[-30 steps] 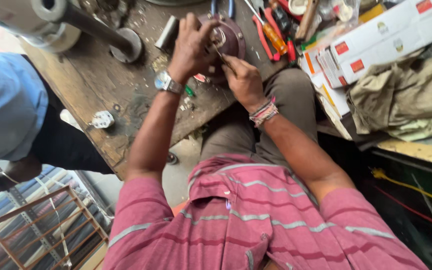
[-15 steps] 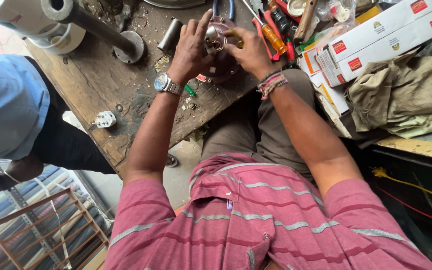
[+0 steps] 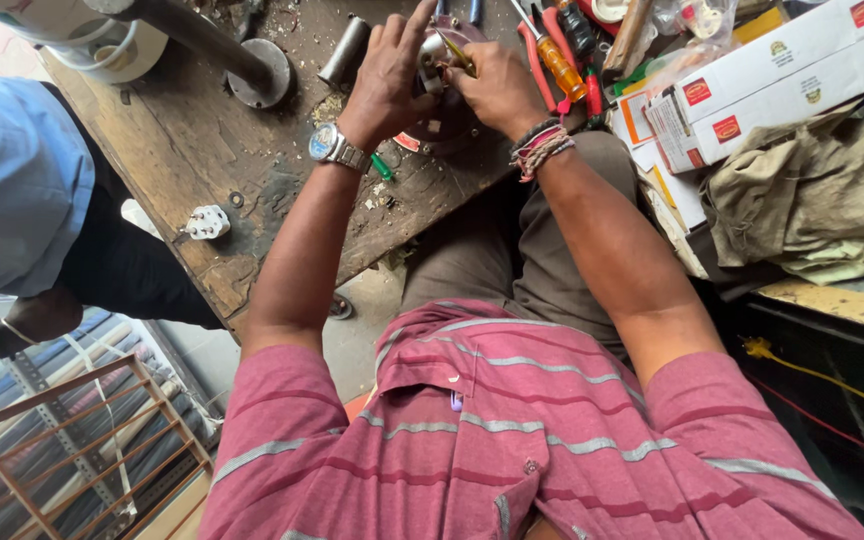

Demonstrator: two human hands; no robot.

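Note:
My left hand (image 3: 389, 75), a silver wristwatch on its wrist, wraps around the left side of a round metal part (image 3: 439, 52) lifted just above the wooden workbench (image 3: 202, 150). My right hand (image 3: 497, 88), with thread bands at the wrist, grips a thin yellowish tool (image 3: 456, 55) whose tip rests on the top of the part. Most of the part is hidden behind my fingers.
Pliers with red handles (image 3: 532, 40) and an orange-handled screwdriver (image 3: 562, 65) lie beside my right hand. A metal cylinder (image 3: 343, 48), a pipe on a round flange (image 3: 252, 70), a white plug (image 3: 206, 222), white cartons (image 3: 782, 70) and a cloth (image 3: 812, 200) are near. A person in blue (image 3: 12, 180) stands at the left.
Both hands have lifted the round part off the bench and moved it farther away; my right hand has shifted onto its top with the thin tool.

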